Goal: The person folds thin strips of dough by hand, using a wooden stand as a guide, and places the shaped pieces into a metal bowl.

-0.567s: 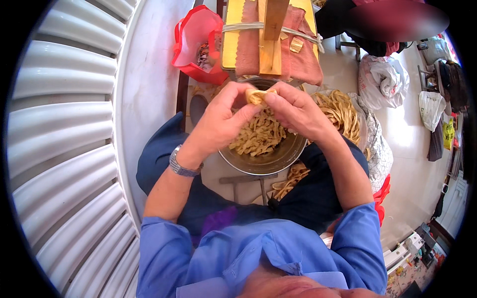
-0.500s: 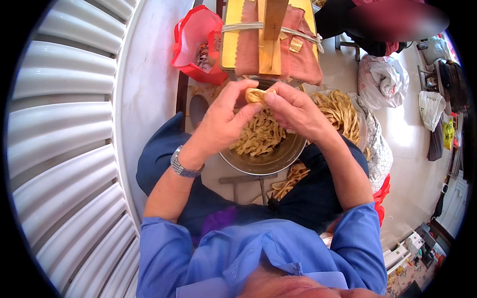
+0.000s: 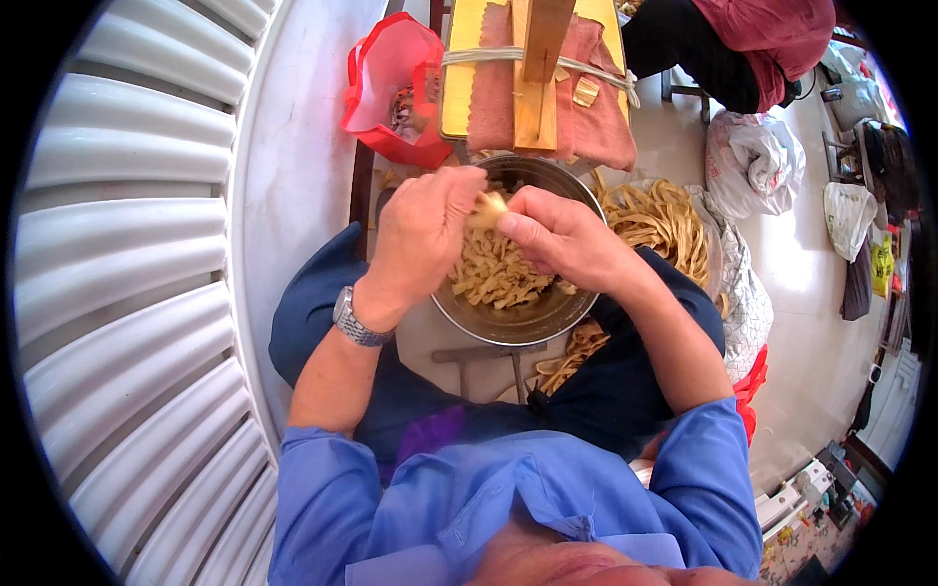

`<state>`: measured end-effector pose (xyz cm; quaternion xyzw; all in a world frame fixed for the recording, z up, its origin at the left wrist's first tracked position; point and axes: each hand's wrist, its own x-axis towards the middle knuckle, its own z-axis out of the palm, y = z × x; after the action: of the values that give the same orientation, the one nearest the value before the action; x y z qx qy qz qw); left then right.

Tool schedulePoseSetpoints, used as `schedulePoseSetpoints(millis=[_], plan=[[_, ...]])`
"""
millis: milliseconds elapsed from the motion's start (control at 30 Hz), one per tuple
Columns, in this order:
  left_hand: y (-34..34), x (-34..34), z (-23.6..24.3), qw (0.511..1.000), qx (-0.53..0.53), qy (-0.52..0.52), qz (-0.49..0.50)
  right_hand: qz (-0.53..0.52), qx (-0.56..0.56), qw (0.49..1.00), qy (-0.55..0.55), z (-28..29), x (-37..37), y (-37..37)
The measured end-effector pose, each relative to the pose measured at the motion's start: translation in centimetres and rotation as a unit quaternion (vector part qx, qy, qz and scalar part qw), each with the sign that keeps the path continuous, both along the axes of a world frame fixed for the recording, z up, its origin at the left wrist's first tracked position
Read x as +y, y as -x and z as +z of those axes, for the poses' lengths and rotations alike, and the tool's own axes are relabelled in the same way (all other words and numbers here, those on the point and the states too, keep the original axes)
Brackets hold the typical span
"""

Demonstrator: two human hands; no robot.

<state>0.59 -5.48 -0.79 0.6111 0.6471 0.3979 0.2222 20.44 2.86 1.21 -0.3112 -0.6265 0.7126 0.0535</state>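
Note:
My right hand (image 3: 572,234) pinches a pale tan, folded strip piece (image 3: 489,208) between thumb and fingers. At the other end of the strip piece, my left hand (image 3: 422,230) has its fingers curled together; they are partly blurred and hide some of it. A wristwatch sits on my left wrist. Both hands are over a round metal bowl (image 3: 557,305) standing between my knees. Inside lie many short, knotted-looking tan pieces (image 3: 498,273). Right of the bowl, a heap of long flat tan strips (image 3: 674,230) lies loosely coiled.
Beyond the bowl stands a yellow-topped bench with a pinkish cloth (image 3: 596,117), tied cord and wooden upright (image 3: 535,88). A red bag (image 3: 391,142) is beside it. White radiator slats (image 3: 127,234) line the left. Another person (image 3: 762,39) sits far right, near white plastic bags (image 3: 752,161).
My left hand has turned, its back now facing up, and its fingers have closed in. My right hand has shifted slightly left and down, with the strip piece lower.

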Motion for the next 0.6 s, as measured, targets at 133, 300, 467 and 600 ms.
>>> schedulePoseSetpoints(millis=[133,300,467,600], plan=[[1.4,0.4,0.6,0.994,-0.080,0.039,0.064,-0.012,-0.005,0.992,-0.125,0.8,0.1,-0.6],[1.6,0.6,1.3,0.988,-0.120,0.079,0.056,-0.019,-0.040,0.976,-0.213,1.7,0.7,-1.3],[2.5,0.9,1.0,0.992,-0.128,0.008,-0.013,-0.026,-0.025,0.953,-0.302,0.5,0.6,-1.9],[0.2,1.1,0.7,0.970,0.048,-0.022,-0.237,0.006,-0.021,0.924,-0.382,-1.0,0.1,-1.5]])
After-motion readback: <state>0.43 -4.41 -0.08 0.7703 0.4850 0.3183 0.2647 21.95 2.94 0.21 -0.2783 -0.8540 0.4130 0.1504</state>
